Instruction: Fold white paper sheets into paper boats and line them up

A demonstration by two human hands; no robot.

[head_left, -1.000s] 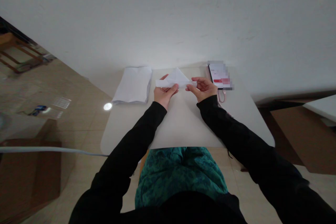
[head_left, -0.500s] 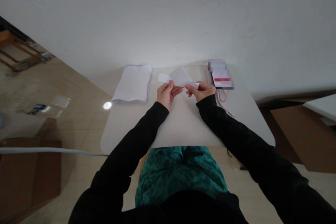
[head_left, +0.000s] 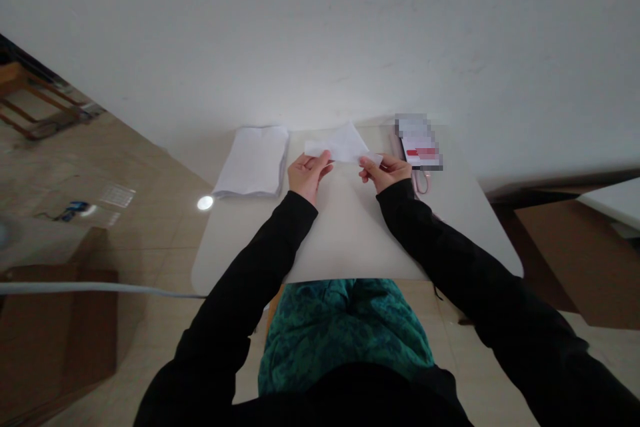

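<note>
A folded white sheet of paper (head_left: 345, 143) is held up between my hands above the white table (head_left: 350, 233). Its top rises to a point, and a narrow band runs along its lower edge to both sides. My left hand (head_left: 309, 172) pinches the lower left part, thumb in front and fingers behind. At the lower right end, my right hand (head_left: 386, 172) grips the paper between thumb and fingers. Parts of the fingers are hidden behind the sheet.
A stack of white paper (head_left: 254, 160) lies at the table's left. On the right is a phone (head_left: 423, 152) with a pink strap (head_left: 424, 181). A wall (head_left: 320, 33) rises behind the table. Cardboard boxes (head_left: 575, 260) stand to the right and left on the floor.
My left hand has shifted a little to the left along the paper, its fingers less spread beneath it. The paper's lower band now looks straighter. My right hand has barely moved.
</note>
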